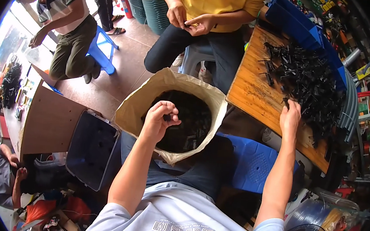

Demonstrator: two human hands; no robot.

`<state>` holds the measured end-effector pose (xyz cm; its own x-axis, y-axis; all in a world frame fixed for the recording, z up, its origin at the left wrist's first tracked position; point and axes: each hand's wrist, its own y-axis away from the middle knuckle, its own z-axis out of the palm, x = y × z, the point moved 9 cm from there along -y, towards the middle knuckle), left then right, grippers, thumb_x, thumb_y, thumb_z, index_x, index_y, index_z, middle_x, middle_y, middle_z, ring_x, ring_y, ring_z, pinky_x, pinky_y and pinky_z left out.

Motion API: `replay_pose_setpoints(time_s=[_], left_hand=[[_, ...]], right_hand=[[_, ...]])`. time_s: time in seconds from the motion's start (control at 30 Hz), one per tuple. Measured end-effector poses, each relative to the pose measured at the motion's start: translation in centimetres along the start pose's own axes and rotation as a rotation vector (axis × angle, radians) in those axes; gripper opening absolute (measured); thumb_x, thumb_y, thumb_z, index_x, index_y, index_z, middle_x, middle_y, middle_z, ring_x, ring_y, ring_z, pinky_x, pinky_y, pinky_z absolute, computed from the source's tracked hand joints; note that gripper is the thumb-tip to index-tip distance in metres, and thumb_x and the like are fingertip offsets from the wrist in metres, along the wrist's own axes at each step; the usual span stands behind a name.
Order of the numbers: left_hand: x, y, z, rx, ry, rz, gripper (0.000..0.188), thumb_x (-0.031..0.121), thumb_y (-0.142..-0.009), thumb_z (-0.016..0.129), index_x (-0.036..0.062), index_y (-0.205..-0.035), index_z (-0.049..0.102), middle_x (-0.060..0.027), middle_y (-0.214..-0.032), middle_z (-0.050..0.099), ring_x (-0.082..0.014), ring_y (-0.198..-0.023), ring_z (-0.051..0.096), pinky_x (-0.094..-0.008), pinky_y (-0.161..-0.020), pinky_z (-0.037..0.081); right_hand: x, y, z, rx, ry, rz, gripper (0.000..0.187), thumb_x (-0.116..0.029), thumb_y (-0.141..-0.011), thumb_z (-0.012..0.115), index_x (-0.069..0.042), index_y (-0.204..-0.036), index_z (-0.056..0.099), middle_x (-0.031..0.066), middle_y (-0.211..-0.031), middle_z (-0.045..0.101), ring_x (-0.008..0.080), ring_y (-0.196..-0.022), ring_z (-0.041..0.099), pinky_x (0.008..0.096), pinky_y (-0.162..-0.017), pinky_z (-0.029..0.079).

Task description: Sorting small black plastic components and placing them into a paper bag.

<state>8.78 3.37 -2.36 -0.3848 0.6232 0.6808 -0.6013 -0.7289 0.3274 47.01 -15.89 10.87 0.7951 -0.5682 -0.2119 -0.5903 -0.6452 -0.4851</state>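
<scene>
My left hand [160, 120] is raised over the mouth of a large beige sack [135, 99] that stands between my knees. Its fingers are curled in, and a dark spot shows among them, too small to name. Down inside the sack lies a mass of black pieces [188, 124]. On the wooden table to my right, a heap of small black plastic parts [304, 78] spreads out. My right hand [290, 119] reaches to the near left edge of this heap, its fingertips drawn together on a small black part.
Blue bins [292, 16] line the table's [256, 73] far side. Opposite me sits a person in yellow [213, 4], fingering something small. A blue stool [251, 164] is beside my right leg, and a dark open bin [93, 146] at my left. Other people are further left.
</scene>
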Motion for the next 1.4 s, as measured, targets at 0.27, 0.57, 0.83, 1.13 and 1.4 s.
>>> replay_pose_setpoints(time_s=[0.27, 0.57, 0.83, 1.13, 1.4], left_hand=[[-0.6, 0.4, 5.4, -0.174, -0.2, -0.076, 0.019, 0.019, -0.093, 0.058, 0.0002, -0.095, 0.061, -0.0035, -0.068, 0.055, -0.011, -0.055, 0.048, -0.0249, -0.05, 0.039], [4.3, 4.8, 13.1, -0.388, -0.871, 0.345, 0.039, 0.031, -0.083, 0.074, -0.0024, -0.101, 0.064, -0.0048, -0.08, 0.065, -0.0085, -0.072, 0.056, -0.0264, -0.065, 0.048], [7.6, 6.0, 12.0, -0.35, -0.923, 0.409, 0.037, 0.023, -0.082, 0.075, -0.0006, -0.108, 0.064, -0.004, -0.09, 0.065, -0.0094, -0.085, 0.058, -0.0247, -0.076, 0.048], [5.5, 6.4, 12.0, -0.362, -0.804, 0.276, 0.043, 0.025, -0.077, 0.08, 0.0005, -0.108, 0.063, -0.0009, -0.084, 0.059, -0.0071, -0.079, 0.05, -0.0235, -0.072, 0.043], [6.8, 7.2, 12.8, -0.44, -0.756, 0.355, 0.044, 0.025, -0.077, 0.08, -0.0014, -0.108, 0.064, -0.0044, -0.091, 0.062, -0.0098, -0.079, 0.053, -0.0254, -0.072, 0.044]], right_hand=[[-2.3, 1.9, -1.2, -0.023, -0.372, -0.031, 0.016, -0.008, -0.091, 0.055, -0.002, -0.105, 0.062, 0.0085, -0.094, 0.062, 0.0194, -0.087, 0.06, 0.0298, -0.076, 0.048], [-20.7, 7.5, -0.6, -0.512, -1.428, -0.083, 0.014, 0.0, -0.088, 0.062, 0.001, -0.102, 0.061, 0.0094, -0.103, 0.058, 0.0081, -0.071, 0.053, 0.0203, -0.062, 0.041], [-24.2, 6.9, -1.6, -0.549, -1.301, -0.298, 0.012, -0.007, -0.092, 0.06, 0.002, -0.099, 0.064, 0.0097, -0.102, 0.059, 0.0095, -0.068, 0.052, 0.0217, -0.06, 0.042], [-23.3, 8.0, -0.7, -0.428, -1.517, -0.085, 0.015, -0.01, -0.094, 0.059, 0.001, -0.1, 0.067, 0.005, -0.098, 0.058, 0.0083, -0.072, 0.052, 0.0205, -0.064, 0.042], [-23.5, 7.5, -1.4, -0.445, -1.498, -0.133, 0.014, -0.009, -0.092, 0.061, 0.001, -0.099, 0.067, 0.0048, -0.097, 0.057, 0.0082, -0.071, 0.051, 0.0204, -0.065, 0.042]])
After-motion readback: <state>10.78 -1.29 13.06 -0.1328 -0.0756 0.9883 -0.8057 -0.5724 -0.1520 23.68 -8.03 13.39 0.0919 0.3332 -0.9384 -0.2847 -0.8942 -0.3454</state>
